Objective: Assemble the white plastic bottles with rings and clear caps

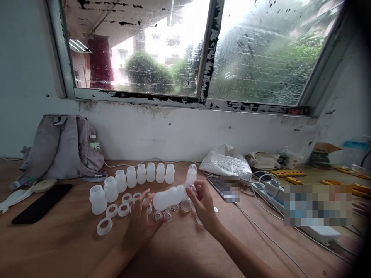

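Observation:
A translucent white bottle (166,199) lies tilted on its side between my hands, its narrow end pointing right. My right hand (203,204) pinches that end with thumb and fingers. My left hand (142,216) is beside the bottle's wide end, fingers and thumb spread apart. Several open white bottles (131,177) stand in a curved row behind. Clear and white rings (104,226) lie in front of them, some partly hidden by my left hand. An assembled bottle with a clear cap (191,174) stands upright behind my right hand.
A grey backpack (63,150) and a black phone (42,204) are at left. Toward the right lie a bubble-wrap bag (227,162), a second phone (222,188), cables and a white power strip (321,233). A person's hand (361,208) shows at the far right.

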### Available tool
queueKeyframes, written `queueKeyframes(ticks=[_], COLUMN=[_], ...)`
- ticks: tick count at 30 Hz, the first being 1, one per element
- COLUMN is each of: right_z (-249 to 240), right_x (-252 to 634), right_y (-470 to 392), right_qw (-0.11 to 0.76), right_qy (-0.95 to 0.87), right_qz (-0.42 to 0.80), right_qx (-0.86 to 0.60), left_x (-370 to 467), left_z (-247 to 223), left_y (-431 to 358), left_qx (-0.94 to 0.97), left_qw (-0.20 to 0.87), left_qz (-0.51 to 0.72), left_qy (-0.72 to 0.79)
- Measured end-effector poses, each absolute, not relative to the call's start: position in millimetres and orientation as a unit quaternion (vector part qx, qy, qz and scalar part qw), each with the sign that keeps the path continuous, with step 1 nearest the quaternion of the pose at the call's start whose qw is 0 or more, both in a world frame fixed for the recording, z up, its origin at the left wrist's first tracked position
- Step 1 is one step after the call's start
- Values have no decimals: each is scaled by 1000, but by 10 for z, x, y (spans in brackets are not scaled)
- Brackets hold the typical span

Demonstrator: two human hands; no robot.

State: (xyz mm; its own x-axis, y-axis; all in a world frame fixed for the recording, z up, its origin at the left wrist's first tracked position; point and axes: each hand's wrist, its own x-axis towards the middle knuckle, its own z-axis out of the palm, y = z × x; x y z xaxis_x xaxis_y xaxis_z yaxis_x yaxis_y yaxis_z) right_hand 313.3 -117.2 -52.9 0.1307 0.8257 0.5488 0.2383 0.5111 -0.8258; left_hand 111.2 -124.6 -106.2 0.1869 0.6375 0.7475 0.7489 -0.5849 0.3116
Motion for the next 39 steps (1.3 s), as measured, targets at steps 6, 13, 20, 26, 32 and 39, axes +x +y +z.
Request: queueKeyframes(ticks=[6, 13, 20, 26, 32, 39], right_z=[-714, -642, -637, -694, -740, -603], right_x=[3114, 3132, 3174, 3157, 3193, 3242], right_y=[-1250, -1271, -1315, -1428, -1395, -1441], right_qw=[569, 562, 550, 492, 443, 467], right_qy=[-581, -580, -652, -753, -781, -791], right_qz=[396, 407, 292, 172, 127, 89], right_qx=[-426, -427, -434, -402, -421, -385], left_x=[1186, 1209, 1246, 1318, 1336, 1377], left_z=[-1076, -1052, -932, -824, -776, -838], left_y=[-1336, -1377, -1435, -1513, -1548, -1537], left_qx=[-784, -763, -753, -765, -749, -617], left_qw=[-48, -140, -225, -350, -433, -662], left_qz=[-436, -449, -444, -370, -336, -304], left_qy=[-439, -443, -430, -393, -373, -298])
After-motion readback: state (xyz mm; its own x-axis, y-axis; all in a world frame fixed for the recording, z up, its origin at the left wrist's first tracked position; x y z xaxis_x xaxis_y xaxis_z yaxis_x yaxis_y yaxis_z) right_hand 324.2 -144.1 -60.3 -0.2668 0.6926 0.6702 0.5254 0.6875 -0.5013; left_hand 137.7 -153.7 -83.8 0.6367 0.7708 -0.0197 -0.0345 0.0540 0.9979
